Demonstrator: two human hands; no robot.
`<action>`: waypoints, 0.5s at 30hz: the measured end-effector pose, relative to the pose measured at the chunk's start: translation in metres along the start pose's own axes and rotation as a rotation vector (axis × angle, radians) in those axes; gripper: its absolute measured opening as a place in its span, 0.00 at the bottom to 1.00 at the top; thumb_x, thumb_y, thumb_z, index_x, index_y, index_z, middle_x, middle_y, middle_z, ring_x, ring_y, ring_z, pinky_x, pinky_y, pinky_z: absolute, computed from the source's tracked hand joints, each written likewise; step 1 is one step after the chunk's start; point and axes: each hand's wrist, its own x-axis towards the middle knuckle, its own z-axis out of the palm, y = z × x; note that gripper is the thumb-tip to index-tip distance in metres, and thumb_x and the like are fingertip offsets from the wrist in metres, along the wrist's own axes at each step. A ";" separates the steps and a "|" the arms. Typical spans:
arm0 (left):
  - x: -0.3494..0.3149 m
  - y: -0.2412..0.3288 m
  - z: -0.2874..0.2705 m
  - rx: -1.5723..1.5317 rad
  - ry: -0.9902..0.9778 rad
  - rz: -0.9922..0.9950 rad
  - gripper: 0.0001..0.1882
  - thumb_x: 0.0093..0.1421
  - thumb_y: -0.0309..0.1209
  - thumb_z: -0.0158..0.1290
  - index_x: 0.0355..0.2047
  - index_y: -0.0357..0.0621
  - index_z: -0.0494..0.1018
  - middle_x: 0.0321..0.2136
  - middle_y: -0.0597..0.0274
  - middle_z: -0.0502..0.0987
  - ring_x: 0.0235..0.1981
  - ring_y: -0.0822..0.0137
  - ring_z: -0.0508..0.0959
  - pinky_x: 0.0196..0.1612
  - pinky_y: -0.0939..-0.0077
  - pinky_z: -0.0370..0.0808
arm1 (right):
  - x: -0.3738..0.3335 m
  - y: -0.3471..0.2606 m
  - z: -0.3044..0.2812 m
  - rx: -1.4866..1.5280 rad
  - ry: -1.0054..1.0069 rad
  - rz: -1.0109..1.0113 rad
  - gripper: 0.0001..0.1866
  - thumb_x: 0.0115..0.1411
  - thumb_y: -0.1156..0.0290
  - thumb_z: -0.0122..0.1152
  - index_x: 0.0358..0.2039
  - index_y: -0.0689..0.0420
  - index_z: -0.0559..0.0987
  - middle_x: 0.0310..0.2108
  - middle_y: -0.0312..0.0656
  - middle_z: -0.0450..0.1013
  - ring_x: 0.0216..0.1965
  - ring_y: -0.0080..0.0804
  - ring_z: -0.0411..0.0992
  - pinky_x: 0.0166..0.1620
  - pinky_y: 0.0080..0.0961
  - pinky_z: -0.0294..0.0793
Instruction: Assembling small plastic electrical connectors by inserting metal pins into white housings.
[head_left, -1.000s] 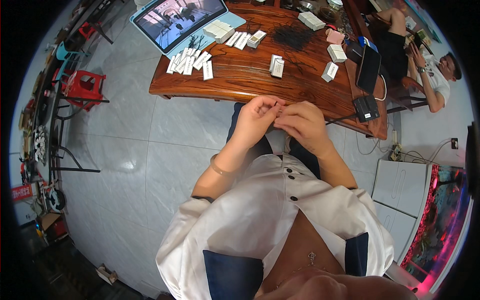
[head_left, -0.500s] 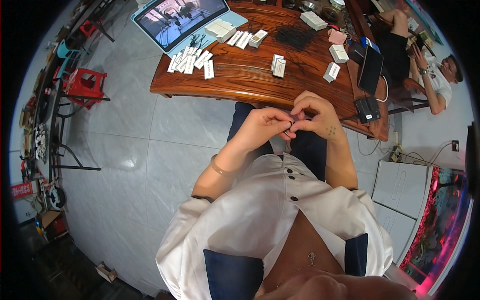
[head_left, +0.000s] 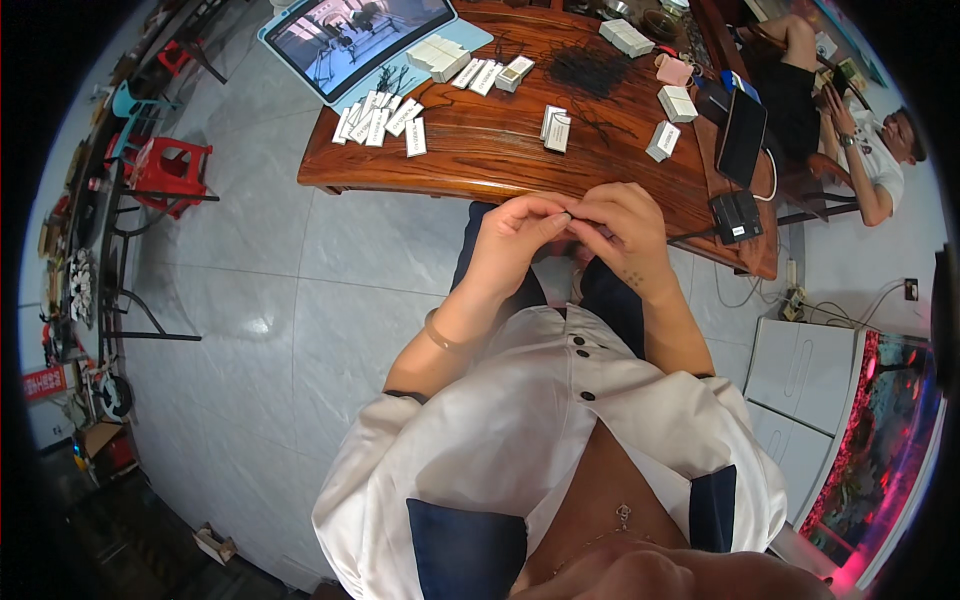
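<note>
Glossy reddish-brown wooden table [head_left: 480, 170] over a grey tiled floor [head_left: 230, 310], so I'll place everything off that table. Closest in, right around its near edge and a bit right of its middle, two bare hands meet. Left hand [head_left: 523, 234] has its thumb and index finger pinched on a tiny dark thing [head_left: 568, 214], and the right hand [head_left: 620, 226] comes in from the other side with its fingertips bunched up against the same spot. So the dark bit sits just off the table's near edge, at the right end of the left hand's pinch and the left end of the right hand's. Neither hand is really nearer, they basically meet on it. Can't tell which way its long axis runs, fingers cover nearly all of it. Next out, on the table's near half: a couple of small white boxes [head_left: 557, 133] around the middle, a fan of slim white pieces [head_left: 376, 125] toward the left end, another white box [head_left: 663, 141] toward the right end. Farther back on it, a messy heap of thin black cords [head_left: 588, 72], plus a tablet [head_left: 360, 45] in a light blue case at the back left. Beyond the table's right end, a seated person [head_left: 880, 165] in a white top.
</note>
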 end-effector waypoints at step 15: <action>0.001 0.000 0.003 -0.267 0.076 -0.071 0.08 0.62 0.21 0.47 0.41 0.34 0.72 0.42 0.55 0.76 0.38 0.66 0.78 0.45 0.72 0.76 | -0.002 0.000 0.011 -0.043 0.055 -0.080 0.14 0.42 0.78 0.66 0.33 0.54 0.82 0.33 0.36 0.73 0.29 0.30 0.72 0.31 0.24 0.70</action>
